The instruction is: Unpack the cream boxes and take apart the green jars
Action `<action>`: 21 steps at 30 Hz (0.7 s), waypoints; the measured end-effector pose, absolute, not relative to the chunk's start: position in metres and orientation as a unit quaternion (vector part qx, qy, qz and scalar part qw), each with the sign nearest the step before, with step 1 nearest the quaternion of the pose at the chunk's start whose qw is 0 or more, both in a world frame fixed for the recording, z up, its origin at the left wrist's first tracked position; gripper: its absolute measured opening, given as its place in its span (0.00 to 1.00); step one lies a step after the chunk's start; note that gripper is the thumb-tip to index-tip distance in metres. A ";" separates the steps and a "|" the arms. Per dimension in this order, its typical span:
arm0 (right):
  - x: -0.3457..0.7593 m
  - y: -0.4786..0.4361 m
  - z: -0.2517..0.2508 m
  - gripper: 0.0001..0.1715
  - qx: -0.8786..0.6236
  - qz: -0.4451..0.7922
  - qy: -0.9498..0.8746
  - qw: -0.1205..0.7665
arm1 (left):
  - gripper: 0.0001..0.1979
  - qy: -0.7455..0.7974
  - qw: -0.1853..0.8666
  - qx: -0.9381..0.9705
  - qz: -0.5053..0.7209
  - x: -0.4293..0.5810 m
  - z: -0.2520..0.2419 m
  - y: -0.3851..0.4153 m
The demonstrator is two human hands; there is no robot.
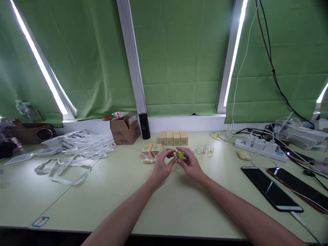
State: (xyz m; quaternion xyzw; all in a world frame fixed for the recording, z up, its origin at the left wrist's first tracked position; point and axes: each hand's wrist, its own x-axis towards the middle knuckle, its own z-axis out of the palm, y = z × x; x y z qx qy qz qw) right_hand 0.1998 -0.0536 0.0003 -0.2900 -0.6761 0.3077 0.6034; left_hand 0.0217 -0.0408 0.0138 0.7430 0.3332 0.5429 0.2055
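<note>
Over the middle of the table, my right hand (191, 164) grips a small rounded green object (180, 155) between thumb and fingers. My left hand (164, 166) is beside it, its thumb and fingers drawn together in a pinch at the object's left side. What the left fingertips hold is too small to make out. Just left of the hands stand two small kraft boxes (151, 152) with open flaps and green labels. Behind the hands is a row of several closed kraft boxes (173, 138). To the right are two clear cups (205, 149) with small yellowish bits inside.
White straps (77, 147) lie piled at left, near an open brown carton (125, 130) and a black cylinder (144, 126). At right are a power strip (261, 149) with chargers and tangled cables, a cream-coloured case (244, 155), a phone (271, 188) and another dark device (299, 186).
</note>
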 end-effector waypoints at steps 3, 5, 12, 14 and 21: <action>0.202 -0.051 0.000 0.22 -0.307 0.286 -0.681 0.600 | 0.14 0.340 0.190 0.748 0.537 0.021 0.017 -0.043; 0.204 -0.050 0.000 0.24 -0.324 0.254 -0.688 0.597 | 0.15 0.339 0.182 0.752 0.535 0.021 0.020 -0.045; 0.203 -0.052 -0.001 0.35 -0.347 0.145 -0.719 0.585 | 0.19 0.324 0.160 0.772 0.524 0.021 0.023 -0.047; 0.203 -0.052 -0.002 0.34 -0.344 0.118 -0.733 0.575 | 0.20 0.323 0.155 0.777 0.518 0.022 0.022 -0.045; 0.210 -0.053 0.002 0.26 -0.315 0.016 -0.777 0.544 | 0.20 0.313 0.160 0.780 0.518 0.021 0.021 -0.042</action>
